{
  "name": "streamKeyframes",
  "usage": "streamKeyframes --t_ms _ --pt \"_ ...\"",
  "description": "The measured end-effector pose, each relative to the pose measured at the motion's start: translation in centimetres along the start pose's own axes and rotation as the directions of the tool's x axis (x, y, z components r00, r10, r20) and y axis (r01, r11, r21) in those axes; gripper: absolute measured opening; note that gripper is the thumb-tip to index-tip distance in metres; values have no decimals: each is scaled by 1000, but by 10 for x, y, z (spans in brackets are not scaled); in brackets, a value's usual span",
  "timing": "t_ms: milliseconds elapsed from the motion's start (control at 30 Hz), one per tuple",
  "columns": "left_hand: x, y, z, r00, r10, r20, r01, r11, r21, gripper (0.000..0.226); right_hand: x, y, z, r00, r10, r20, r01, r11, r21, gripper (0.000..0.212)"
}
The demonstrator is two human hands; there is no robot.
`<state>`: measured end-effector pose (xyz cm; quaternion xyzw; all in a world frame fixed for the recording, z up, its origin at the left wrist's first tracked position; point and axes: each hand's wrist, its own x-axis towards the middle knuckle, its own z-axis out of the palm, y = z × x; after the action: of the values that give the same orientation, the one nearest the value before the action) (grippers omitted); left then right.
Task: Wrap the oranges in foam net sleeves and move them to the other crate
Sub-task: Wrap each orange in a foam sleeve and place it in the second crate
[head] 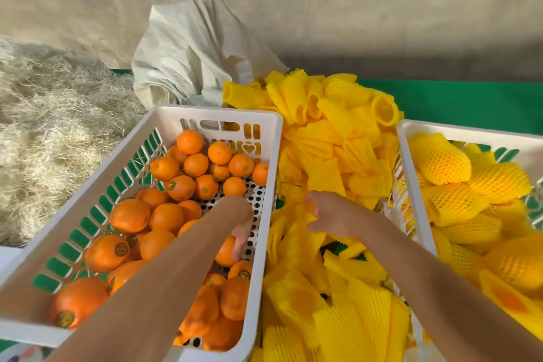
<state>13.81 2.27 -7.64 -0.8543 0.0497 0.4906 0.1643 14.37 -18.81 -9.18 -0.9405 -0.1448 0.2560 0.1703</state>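
Though firm and round, orange (pixel 226 251) suits the left hand (pixel 242 236) cupping it; right hand (pixel 329 216), fingers loose, reaches soft, light foam net sleeves (pixel 332 156).

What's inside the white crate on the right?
The right crate holds oranges already wrapped in yellow foam net sleeves, piled together. Whatever lies beneath the top layer, and the crate floor, is covered.

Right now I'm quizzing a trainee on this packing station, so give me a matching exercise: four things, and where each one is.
Things:
1. bare oranges
2. loose foam sleeves
3. wrapped oranges
4. straw

Places:
A. in the right crate
B. far left, beside the left crate
C. in the left crate
D. heaped between the two crates

Pairs: 1-C, 2-D, 3-A, 4-B
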Motion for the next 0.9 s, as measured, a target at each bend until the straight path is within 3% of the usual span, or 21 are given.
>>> streamKeyframes --t_ms 67,133,200,233,300,400,467,500,600,767,900 --pt "-12 -7 -6 998 -19 -66 10 991 -133 68 1 -1 -1 1000 1 -22 0 1000 12 49" --pt "-13 -18 -10 963 -73 -258 -23 937 -349 56 2 -2 -1 999 11 -30 -10 999 47 29" --pt "-14 -29 -14 857 -173 -486 -89 878 -470 31 1 -2 -1 999 19 -36 -17 997 74 22" --pt "-14 -32 -15 765 -241 -597 -120 858 -499 25 0 -1 -2 998 23 -58 -18 996 92 23" --pt "-14 -30 -18 532 -382 -756 -192 815 -547 35 -2 -1 -9 982 46 -181 -15 985 170 34" --pt "-18 -23 -21 200 -516 -833 -458 702 -545 55 -5 -1 -23 870 157 -467 54 912 406 28" --pt "-26 -15 -25 51 -499 -865 -609 671 -423 55 -8 -2 -30 753 197 -628 184 853 488 21" --pt "-30 -9 -26 17 -486 -874 -669 644 -371 55 -10 -4 -32 704 212 -677 253 817 519 20" --pt "-44 18 -28 73 -452 -889 -841 451 -298 54 -17 -17 -31 621 226 -751 455 676 580 21" --pt "-52 48 -29 170 -486 -857 -956 130 -263 40 -26 -31 -33 647 108 -755 643 454 616 26" --pt "-51 49 -29 268 -479 -836 -960 -62 -272 43 -28 -29 -36 682 74 -728 622 465 630 32"
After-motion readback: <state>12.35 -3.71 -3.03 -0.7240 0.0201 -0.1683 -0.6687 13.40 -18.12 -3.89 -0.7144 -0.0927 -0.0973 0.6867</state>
